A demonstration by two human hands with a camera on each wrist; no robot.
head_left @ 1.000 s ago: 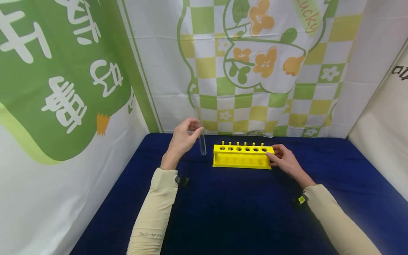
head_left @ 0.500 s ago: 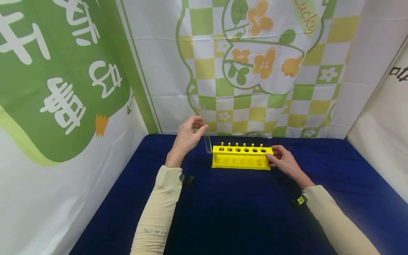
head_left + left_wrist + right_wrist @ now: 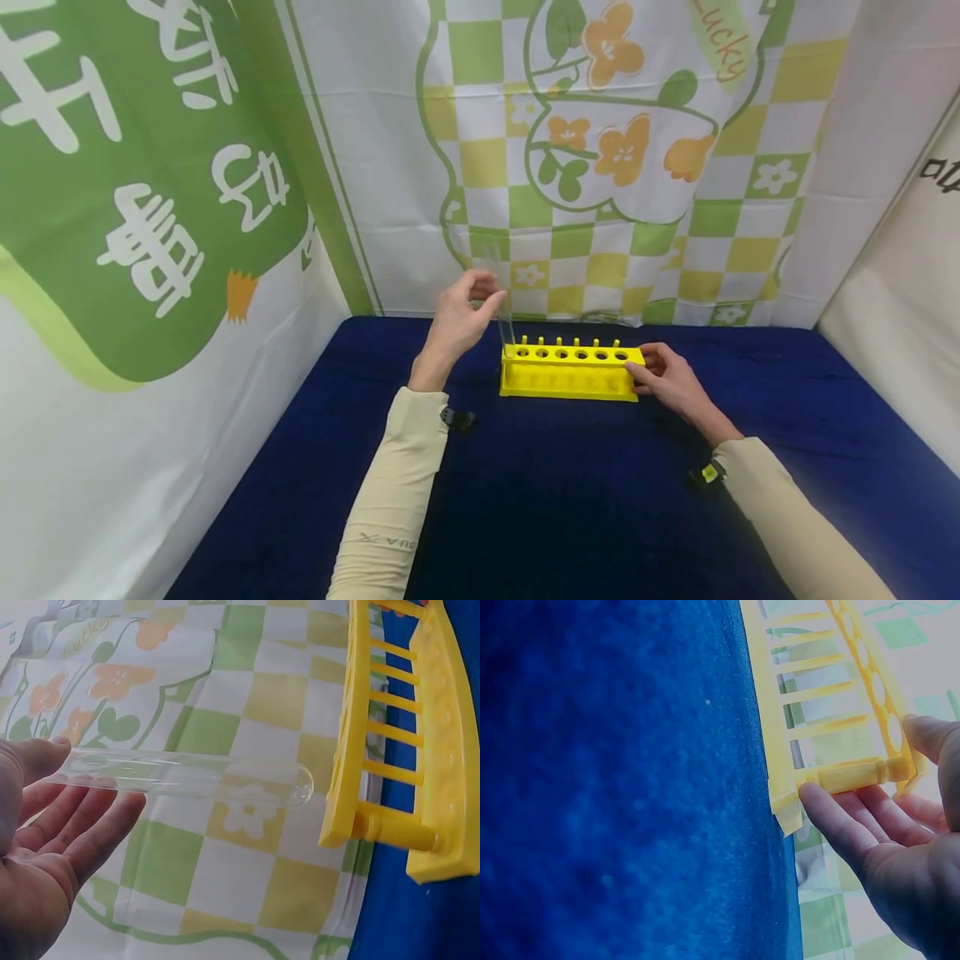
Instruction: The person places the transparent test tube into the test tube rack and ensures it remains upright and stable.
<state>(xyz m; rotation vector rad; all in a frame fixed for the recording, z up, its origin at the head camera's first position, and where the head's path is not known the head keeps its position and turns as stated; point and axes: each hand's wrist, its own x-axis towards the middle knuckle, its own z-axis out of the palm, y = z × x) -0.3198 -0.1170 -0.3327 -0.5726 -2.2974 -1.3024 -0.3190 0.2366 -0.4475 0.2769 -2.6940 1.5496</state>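
Observation:
A clear glass test tube [image 3: 202,778] is pinched between the thumb and fingers of my left hand [image 3: 462,321]. Its rounded bottom points down, close over the left end of a yellow test tube rack [image 3: 570,392]. In the left wrist view a gap shows between the tube's tip and the rack's holed top plate [image 3: 347,742]. The rack stands on the table, with a row of round holes along the top and a row of pegs behind. My right hand [image 3: 671,379] grips the rack's right end, thumb at the top plate and fingers along the end post [image 3: 847,776].
A dark blue cloth [image 3: 555,500] covers the table. Behind it hangs a curtain [image 3: 480,158] with green and yellow checks and flowers. White and green fabric [image 3: 150,250] walls off the left side, and pale fabric [image 3: 900,292] the right.
My left hand has moved right with the test tube, bringing its lower end from left of the rack to over the rack's left end. The right hand and rack have stayed in place.

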